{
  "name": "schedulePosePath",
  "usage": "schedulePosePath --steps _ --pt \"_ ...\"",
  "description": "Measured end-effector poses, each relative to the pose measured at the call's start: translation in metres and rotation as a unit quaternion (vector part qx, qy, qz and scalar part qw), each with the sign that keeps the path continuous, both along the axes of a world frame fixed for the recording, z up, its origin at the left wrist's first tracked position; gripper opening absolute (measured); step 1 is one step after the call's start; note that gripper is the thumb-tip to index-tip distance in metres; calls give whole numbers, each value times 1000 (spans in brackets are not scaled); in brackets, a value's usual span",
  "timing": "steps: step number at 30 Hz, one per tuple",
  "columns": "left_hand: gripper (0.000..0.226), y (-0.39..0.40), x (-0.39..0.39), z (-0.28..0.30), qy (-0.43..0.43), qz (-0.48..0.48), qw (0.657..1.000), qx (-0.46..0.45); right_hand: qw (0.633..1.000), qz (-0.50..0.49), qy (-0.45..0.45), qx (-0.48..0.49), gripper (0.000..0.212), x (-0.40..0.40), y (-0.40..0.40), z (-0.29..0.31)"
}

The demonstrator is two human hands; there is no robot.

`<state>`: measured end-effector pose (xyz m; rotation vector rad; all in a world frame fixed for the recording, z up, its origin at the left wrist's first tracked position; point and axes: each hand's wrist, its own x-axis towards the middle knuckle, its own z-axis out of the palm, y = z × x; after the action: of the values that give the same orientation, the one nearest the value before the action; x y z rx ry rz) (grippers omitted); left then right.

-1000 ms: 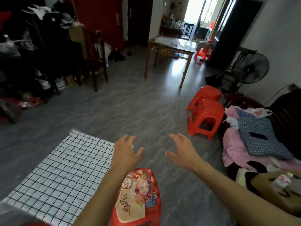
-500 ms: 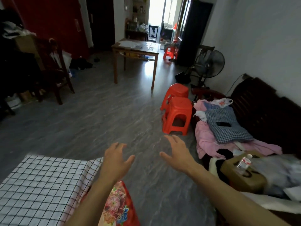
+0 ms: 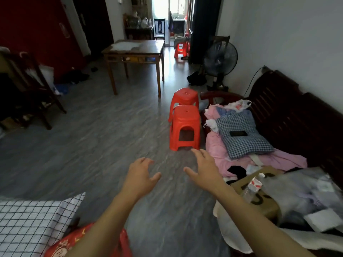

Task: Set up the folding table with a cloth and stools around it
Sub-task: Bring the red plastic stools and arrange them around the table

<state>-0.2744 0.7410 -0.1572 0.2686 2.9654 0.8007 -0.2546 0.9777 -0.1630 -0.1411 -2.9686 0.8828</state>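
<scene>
A white cloth with a black grid (image 3: 31,223) covers the folding table at the lower left. A red stool with a flower print (image 3: 74,245) stands beside it, partly under my left arm. Two plain red stools stand ahead by the sofa, the nearer one (image 3: 185,127) in front of the farther one (image 3: 184,98). My left hand (image 3: 140,175) and my right hand (image 3: 205,168) reach forward over the bare floor with fingers spread, holding nothing. The right fingertips are just short of the nearer stool.
A dark wooden sofa (image 3: 289,115) piled with pink bedding, a checked pillow (image 3: 241,134) and a cardboard box (image 3: 259,199) lines the right wall. A wooden table (image 3: 135,51), a floor fan (image 3: 220,58) and a dark chair (image 3: 27,86) stand farther off. More red stools (image 3: 181,48) sit by the doorway.
My view has turned right and moved forward. The two red stools are now closer and nearly straight ahead, the checked cloth has slid to the lower left. Both hands stay spread and empty.
</scene>
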Motion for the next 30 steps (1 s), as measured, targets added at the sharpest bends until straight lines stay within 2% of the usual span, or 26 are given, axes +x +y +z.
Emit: schedulePosePath --steps 3,8,11,16,20,25,30 --pt "71 28 -27 2 9 -6 1000 15 1000 -2 8 -5 84 -21 29 0" --pt "52 52 -77 -2 9 -2 1000 22 1000 -1 2 -4 82 -61 53 -8" --pt "50 61 -112 -11 10 2 999 38 1000 6 0 28 81 -96 63 -11" --pt "65 75 -193 -30 4 -2 998 63 999 -1 -6 50 79 -175 78 -17" --pt "64 80 -267 -32 1 -6 997 80 998 -15 -28 55 79 -241 88 -15" --pt "78 88 -359 -38 8 -16 998 56 998 -35 -26 54 78 -312 104 -15" --pt "71 107 -424 -42 4 -45 998 47 996 -40 -49 58 80 -375 122 -29"
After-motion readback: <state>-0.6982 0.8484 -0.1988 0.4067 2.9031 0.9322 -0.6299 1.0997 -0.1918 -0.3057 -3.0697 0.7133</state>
